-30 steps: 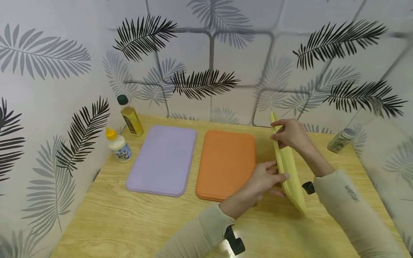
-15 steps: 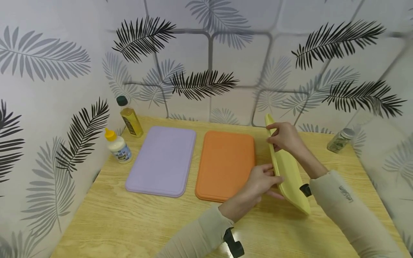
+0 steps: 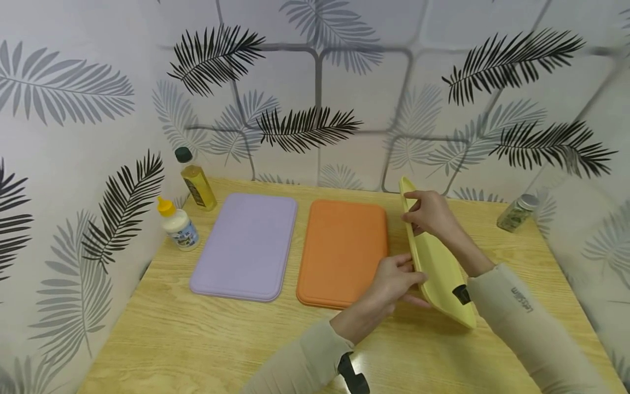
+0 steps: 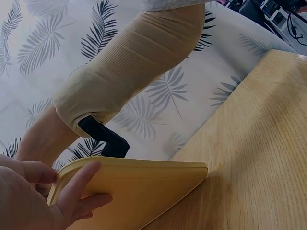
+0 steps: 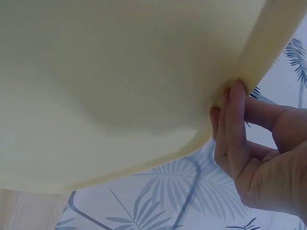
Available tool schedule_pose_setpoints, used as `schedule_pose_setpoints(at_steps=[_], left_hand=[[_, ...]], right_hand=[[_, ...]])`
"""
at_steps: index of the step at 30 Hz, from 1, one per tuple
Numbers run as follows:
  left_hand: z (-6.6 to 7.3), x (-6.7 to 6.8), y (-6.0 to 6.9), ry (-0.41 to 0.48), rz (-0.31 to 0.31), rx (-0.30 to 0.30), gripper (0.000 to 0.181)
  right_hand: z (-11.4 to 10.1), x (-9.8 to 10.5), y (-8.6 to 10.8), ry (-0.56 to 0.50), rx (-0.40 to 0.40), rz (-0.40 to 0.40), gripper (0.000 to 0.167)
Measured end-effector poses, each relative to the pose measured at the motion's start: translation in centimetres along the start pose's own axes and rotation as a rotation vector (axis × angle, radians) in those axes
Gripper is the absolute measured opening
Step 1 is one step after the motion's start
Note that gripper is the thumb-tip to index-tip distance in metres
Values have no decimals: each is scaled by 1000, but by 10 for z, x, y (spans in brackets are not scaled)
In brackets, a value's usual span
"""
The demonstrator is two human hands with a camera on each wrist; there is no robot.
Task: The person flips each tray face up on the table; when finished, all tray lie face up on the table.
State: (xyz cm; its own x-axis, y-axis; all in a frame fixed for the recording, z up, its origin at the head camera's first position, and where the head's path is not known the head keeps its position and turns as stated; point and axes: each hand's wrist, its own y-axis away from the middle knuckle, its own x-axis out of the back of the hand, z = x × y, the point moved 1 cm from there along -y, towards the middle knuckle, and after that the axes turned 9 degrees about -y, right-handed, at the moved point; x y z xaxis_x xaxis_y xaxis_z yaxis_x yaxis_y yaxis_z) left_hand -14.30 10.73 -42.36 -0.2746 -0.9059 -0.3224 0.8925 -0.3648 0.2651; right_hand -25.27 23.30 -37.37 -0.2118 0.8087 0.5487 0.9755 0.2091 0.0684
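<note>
yellow tray (image 3: 440, 273) | rounded corners | steeply tilted | right part of table (image 3: 206, 350)

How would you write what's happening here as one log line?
yellow tray: tilted up | left hand: grips its edge | right hand: pinches its far end | orange tray, purple tray: flat on table
</note>
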Motion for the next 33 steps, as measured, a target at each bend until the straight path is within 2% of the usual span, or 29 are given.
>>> schedule_pose_setpoints(at_steps=[8,11,15,21,24,27,33], left_hand=[[-3,6,1,14,5,-11,39],[-4,9,1,26,-8,-9,42],[-5,11,2,34,0,14,45],[-7,16,1,53,22,36,48],[-8,17,1,60,22,39,51],[-8,19,1,55,23,44,57],[-8,22,0,45,33,53,62]], right_hand=[[2,-3,2,19,-3,17,53],[12,3,7,40,-18,36,57],[45,18,17,90,-66,33,60],[106,36,37,202,-192,-83,62],[127,41,48,186,-257,-118,64],[142,44,56,124,-294,-114,64],[157,47,64,-13,-303,-106,63]])
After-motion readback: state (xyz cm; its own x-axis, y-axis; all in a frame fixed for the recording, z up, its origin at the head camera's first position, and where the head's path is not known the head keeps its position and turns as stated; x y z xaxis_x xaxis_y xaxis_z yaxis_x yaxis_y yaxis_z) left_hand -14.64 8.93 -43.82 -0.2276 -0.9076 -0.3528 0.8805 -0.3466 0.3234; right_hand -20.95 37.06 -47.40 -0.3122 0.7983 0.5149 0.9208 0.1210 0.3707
